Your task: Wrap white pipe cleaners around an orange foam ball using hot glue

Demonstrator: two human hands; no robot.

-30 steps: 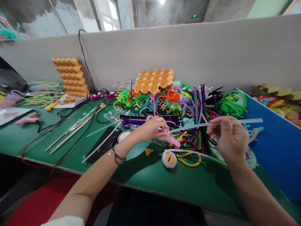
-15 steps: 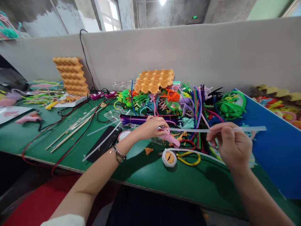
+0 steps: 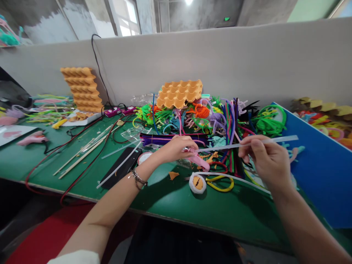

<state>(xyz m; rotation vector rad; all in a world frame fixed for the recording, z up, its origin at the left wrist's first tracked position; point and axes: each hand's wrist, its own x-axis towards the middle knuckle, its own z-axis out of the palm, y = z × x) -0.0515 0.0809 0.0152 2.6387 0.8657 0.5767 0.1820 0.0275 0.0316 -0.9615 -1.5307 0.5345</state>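
My left hand [image 3: 181, 148] is closed around a pink glue gun [image 3: 202, 163], whose handle slants down to the right. In my right hand [image 3: 266, 161] a long translucent glue stick [image 3: 220, 148] is pinched between thumb and fingers. Its left end meets the back of the glue gun beside my left fingers; whether it is inside is hidden. The right end sticks out past my right hand, tilted slightly up. Below the gun lies a white coil with an orange centre [image 3: 197, 182], a white strip trailing right from it. A yellow loop [image 3: 227, 189] lies beside the coil.
Colourful pipe cleaners [image 3: 189, 119] pile up behind my hands, under an orange egg tray [image 3: 180, 93]. To the right leans a blue board [image 3: 316, 176]. Wooden sticks [image 3: 85, 153], a black case [image 3: 121, 167] and red cables [image 3: 62, 163] lie at left.
My right hand has moved a little left and up, and its glue stick now tilts upward to the right. The left hand has barely moved.
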